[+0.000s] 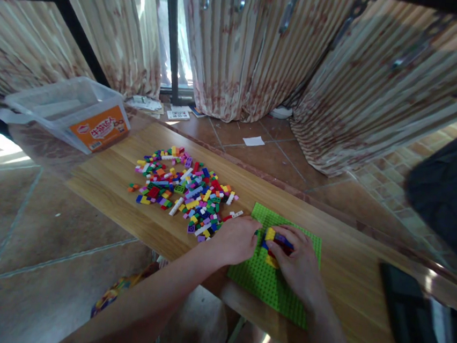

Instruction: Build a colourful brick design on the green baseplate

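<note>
A green studded baseplate [258, 279] lies on the wooden bench. On it stands a small structure of toy building bricks [271, 235] in yellow, blue and red. My right hand [298, 259] is closed around the structure's right side, and its fingers cover part of it. Just left of the bricks, over the plate's left edge, my left hand [238, 241] has its fingers pinched together. A dark green bit shows at those fingertips, too small to make out. Left of my left hand spreads a pile of loose multicoloured bricks [194, 192].
A clear plastic bin [63, 104] with an orange label sits at the bench's far left end. A dark flat object [404, 312] lies at the right end of the bench [348, 274]. Striped curtains [240, 54] hang behind, with papers [253, 141] on the tiled floor.
</note>
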`<state>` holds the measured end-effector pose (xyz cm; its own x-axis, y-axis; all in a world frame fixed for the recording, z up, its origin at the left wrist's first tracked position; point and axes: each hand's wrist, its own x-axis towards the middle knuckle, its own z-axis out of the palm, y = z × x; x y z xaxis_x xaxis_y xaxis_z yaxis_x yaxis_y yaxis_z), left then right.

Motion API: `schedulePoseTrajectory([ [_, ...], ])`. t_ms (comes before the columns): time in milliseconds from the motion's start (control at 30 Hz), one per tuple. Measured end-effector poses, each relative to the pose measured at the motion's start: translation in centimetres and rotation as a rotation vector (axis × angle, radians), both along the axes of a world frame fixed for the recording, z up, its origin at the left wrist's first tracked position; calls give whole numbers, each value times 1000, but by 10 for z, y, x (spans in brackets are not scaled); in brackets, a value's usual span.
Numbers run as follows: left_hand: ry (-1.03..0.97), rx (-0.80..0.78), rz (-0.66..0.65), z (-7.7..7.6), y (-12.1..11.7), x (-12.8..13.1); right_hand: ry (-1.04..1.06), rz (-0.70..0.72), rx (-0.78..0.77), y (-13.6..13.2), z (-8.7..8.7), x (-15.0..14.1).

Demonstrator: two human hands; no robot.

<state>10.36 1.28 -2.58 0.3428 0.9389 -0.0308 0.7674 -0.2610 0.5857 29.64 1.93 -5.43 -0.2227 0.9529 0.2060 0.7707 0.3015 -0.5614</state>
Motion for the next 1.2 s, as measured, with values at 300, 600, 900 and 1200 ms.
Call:
schedulePoseTrajectory([
  [300, -4, 20, -5, -3, 0, -1, -28, 16, -62, 6, 3, -2],
  [600, -38, -5, 17, -1, 1, -3, -50, 50, -59, 14, -1, 2],
  [900, -197, -11, 118, 1, 2, -5, 19, 13, -38, 4, 1, -2],
  [1200, -386, -56, 26, 3, 1, -3, 385, -111, 3, -9, 23, 1],
])
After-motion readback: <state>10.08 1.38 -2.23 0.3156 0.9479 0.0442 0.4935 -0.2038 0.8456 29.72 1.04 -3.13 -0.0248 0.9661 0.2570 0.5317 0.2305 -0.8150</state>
